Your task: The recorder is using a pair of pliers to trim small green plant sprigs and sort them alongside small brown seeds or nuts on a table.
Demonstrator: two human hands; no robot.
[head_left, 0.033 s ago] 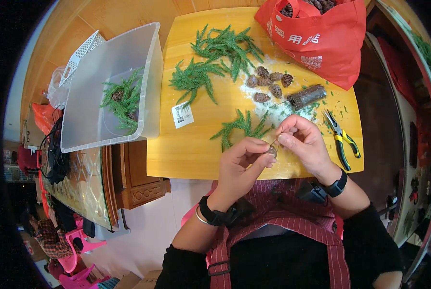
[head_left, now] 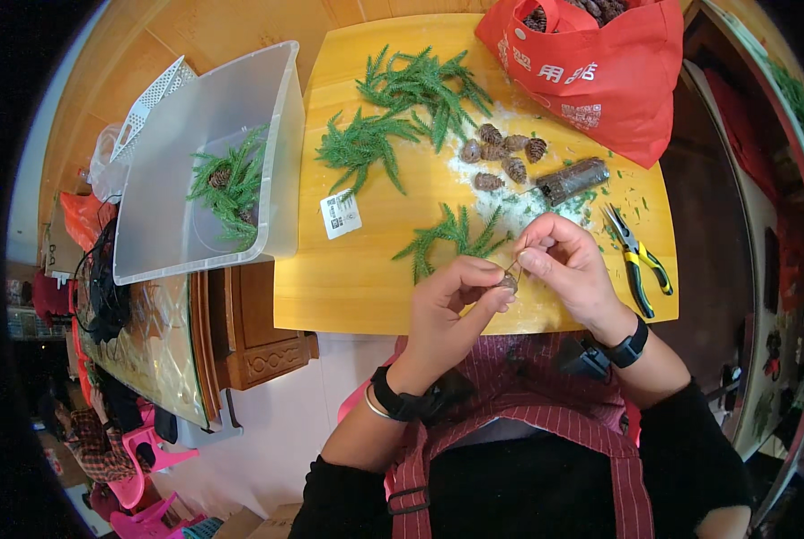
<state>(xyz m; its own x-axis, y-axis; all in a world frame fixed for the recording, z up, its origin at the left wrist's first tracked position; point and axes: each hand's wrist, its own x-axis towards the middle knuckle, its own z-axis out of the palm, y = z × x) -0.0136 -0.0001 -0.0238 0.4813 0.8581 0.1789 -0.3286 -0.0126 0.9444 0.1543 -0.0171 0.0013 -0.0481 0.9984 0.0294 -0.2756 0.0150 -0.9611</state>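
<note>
Over the near edge of the yellow table, my left hand [head_left: 456,305] pinches a small brown pine cone [head_left: 508,283] between thumb and fingers, which partly cover it. Close beside it, my right hand [head_left: 565,269] has thumb and forefinger pressed together on a thin wire [head_left: 515,262] that runs to the cone. Just beyond my left hand lies a green artificial pine sprig [head_left: 447,241]. Several loose pine cones [head_left: 513,169] rest on white powder farther back. Next to them is a dark bundle of what look like wires [head_left: 573,181]. Yellow-and-black pliers [head_left: 637,260] lie right of my right hand.
A clear plastic bin [head_left: 280,180] at left holds greenery with pine cones. More green sprigs [head_left: 420,85] lie on the yellow table [head_left: 357,287], near a white label card [head_left: 341,214]. At back right stands a red bag [head_left: 599,81] of pine cones.
</note>
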